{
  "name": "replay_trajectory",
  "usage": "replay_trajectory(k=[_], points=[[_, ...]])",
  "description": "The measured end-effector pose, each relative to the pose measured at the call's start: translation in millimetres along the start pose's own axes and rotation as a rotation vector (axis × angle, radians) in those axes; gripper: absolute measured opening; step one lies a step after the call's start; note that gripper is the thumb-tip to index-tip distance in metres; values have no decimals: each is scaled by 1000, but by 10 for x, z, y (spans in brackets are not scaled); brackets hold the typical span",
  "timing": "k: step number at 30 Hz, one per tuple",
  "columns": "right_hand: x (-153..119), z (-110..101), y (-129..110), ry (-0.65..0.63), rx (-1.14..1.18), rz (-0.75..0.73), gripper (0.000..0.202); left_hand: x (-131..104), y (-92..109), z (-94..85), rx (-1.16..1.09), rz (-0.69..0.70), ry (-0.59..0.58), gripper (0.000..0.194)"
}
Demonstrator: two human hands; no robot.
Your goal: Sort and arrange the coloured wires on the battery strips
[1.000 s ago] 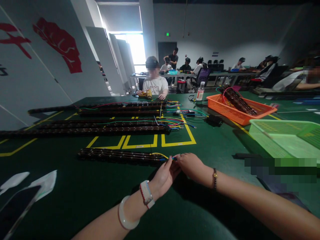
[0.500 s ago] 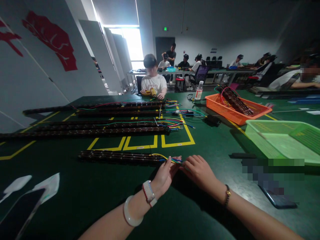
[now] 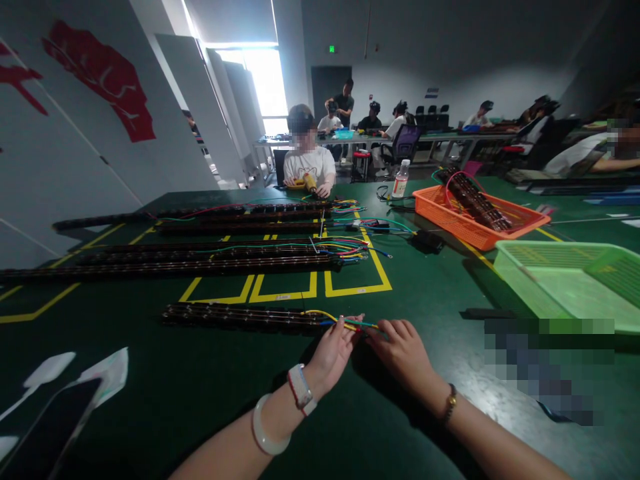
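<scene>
starting at the lower left of the frame with a dark phone-like slab (image 3: 60,427), overlapping a white packet (image 3: 117,373) on the green counter (image 3: 150,427). left of centre, lying flat below a row of longer bundles (image 3: 200,263): the front bundle (image 3: 240,317), dark and slim, with coloured wires (image 3: 320,312) leaving the right end. a likely trouble there: skidding or turning of the whole length after too sharp a tug, given no visible clamp or weight.

at centre, closed around the wires with thumb on top: the left hand (image 3: 330,360). possible tangling or crossing here, caused by several strands sharing one hold. just to the right, fingers curled and tips pinching the green wire (image 3: 369,325): the right hand (image 3: 404,352). cannot tell the exact place of the hidden fingertips. possible slipping of that strand from a light pinch, or strain at the bundle end from pulling at an angle.

farther right, near the upper right: an orange basket (image 3: 450,223), then a green basket (image 3: 515,287), both well apart from the hands.
</scene>
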State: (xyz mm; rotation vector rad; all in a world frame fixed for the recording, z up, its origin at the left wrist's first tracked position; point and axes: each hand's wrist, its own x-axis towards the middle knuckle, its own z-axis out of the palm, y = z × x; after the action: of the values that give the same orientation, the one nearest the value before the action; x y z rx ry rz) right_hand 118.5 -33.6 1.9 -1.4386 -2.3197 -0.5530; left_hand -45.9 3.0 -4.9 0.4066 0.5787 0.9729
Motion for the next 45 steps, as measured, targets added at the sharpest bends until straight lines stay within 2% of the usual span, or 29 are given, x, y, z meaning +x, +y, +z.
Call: replay_trajectory(k=[9,15,20,25,30,35,45], points=[[10,87,-58,-82,117,70,12,-14,-1,9,-9,-17,49,24],[11,3,-73,31,288,201,12,-3,-34,26,61,44,54,26],[100,-88,50,53,337,237,13,-59,-6,100,78,28,60,30],[283,-91,281,62,270,152,13,-101,16,133,89,-10,113,35],[554,94,540,47,211,68,17,-75,42,143,146,-37,151,35],[776,353,699,-58,255,8,19,5,60,140,157,-22,129,27],[721,725,804,-95,608,40,25,102,40,128,154,14,142,24]])
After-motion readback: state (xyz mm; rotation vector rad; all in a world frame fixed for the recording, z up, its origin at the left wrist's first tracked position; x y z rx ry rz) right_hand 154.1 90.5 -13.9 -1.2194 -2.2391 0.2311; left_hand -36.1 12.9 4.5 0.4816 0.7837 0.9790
